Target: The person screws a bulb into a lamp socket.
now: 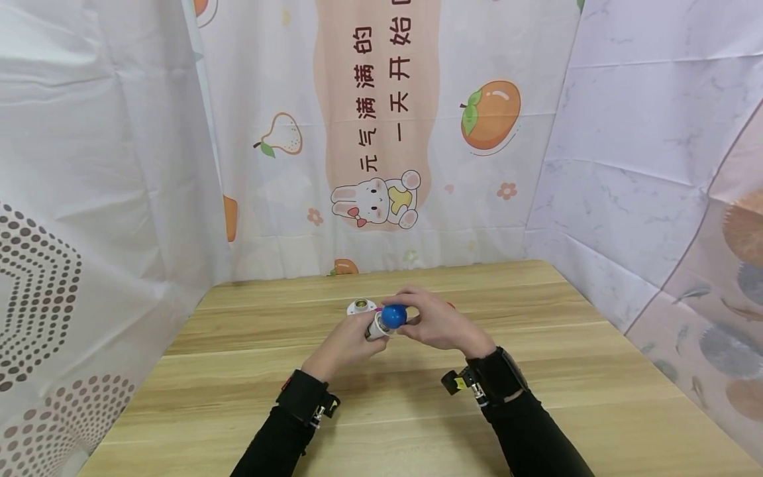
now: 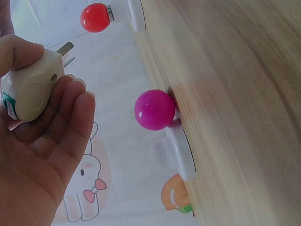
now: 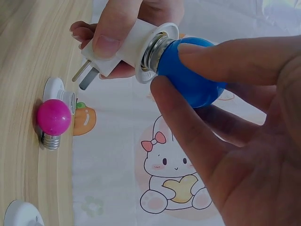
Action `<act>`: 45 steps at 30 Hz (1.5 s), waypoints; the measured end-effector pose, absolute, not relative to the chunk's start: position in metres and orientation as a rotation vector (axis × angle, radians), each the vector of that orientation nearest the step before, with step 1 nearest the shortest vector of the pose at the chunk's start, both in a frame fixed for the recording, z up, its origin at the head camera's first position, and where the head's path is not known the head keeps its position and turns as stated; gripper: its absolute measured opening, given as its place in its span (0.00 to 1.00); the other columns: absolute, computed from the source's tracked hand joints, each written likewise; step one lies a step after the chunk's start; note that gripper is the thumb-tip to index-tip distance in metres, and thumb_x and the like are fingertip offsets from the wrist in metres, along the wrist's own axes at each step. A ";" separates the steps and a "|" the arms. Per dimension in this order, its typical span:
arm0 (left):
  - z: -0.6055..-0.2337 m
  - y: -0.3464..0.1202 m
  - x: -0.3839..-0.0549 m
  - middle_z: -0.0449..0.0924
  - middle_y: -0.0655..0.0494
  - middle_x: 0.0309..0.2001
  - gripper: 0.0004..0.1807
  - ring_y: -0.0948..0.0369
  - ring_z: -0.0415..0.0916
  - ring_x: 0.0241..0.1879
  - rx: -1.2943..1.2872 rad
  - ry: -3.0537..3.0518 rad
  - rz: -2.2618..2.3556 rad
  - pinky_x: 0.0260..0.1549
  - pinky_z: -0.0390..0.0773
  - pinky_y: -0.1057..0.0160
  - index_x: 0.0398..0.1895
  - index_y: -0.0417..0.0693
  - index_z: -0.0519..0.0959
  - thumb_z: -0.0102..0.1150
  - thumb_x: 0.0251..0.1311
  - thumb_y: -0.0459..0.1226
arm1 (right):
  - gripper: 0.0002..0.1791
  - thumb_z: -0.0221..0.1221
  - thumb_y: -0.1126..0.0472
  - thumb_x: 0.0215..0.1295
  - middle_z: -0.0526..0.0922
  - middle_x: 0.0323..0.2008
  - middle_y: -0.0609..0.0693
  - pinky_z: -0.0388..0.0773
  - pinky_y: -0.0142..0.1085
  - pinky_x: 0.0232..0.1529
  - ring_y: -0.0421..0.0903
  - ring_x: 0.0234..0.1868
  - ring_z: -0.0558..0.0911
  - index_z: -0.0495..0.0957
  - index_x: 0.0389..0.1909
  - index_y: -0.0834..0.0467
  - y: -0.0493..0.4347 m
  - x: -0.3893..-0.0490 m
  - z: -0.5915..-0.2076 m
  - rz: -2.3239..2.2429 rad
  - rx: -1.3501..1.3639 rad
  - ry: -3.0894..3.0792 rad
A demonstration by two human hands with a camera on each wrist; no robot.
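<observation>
My left hand (image 1: 344, 346) grips a white plug-in lamp socket (image 3: 129, 46) whose two metal prongs point away from the bulb. With its thumb and fingers, my right hand (image 1: 440, 322) pinches a blue bulb (image 3: 195, 70) at the socket's mouth. Part of the bulb's metal screw thread still shows at the rim, in the right wrist view. A green-and-white label marks the socket's side (image 2: 33, 92) in the left wrist view, where the blue bulb is out of sight.
A pink bulb (image 3: 54, 117) lies on the wooden table (image 1: 238, 397) beside a round white lamp base (image 1: 353, 308). In the left wrist view, a red bulb (image 2: 95, 18) is near another white base (image 2: 137, 15). A printed curtain (image 1: 268, 199) hangs behind the table.
</observation>
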State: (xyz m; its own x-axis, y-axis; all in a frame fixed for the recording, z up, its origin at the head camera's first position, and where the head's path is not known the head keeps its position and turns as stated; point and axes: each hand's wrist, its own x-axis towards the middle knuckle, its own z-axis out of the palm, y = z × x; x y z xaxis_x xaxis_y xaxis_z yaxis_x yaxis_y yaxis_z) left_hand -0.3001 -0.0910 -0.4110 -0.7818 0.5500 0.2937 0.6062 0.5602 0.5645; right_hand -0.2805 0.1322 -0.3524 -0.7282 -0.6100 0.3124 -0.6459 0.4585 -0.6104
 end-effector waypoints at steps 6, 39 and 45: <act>-0.411 -0.090 -0.299 0.83 0.53 0.53 0.23 0.58 0.80 0.51 -0.997 -2.696 -1.026 0.55 0.78 0.52 0.62 0.47 0.77 0.67 0.63 0.36 | 0.26 0.70 0.67 0.62 0.77 0.52 0.53 0.82 0.32 0.47 0.49 0.51 0.80 0.79 0.62 0.59 0.131 -0.280 -0.353 1.146 1.081 -2.646; -0.413 -0.091 -0.299 0.83 0.57 0.51 0.22 0.62 0.79 0.47 -0.953 -2.732 -1.030 0.50 0.79 0.57 0.61 0.50 0.76 0.66 0.65 0.38 | 0.21 0.67 0.71 0.63 0.77 0.56 0.54 0.81 0.34 0.50 0.52 0.55 0.80 0.83 0.58 0.59 0.133 -0.281 -0.354 1.192 1.225 -2.552; -0.412 -0.091 -0.299 0.83 0.55 0.53 0.24 0.61 0.79 0.50 -0.950 -2.734 -1.036 0.53 0.79 0.55 0.64 0.50 0.75 0.66 0.65 0.38 | 0.26 0.63 0.78 0.62 0.77 0.56 0.53 0.81 0.34 0.50 0.52 0.56 0.79 0.81 0.60 0.58 0.134 -0.282 -0.354 1.147 1.239 -2.563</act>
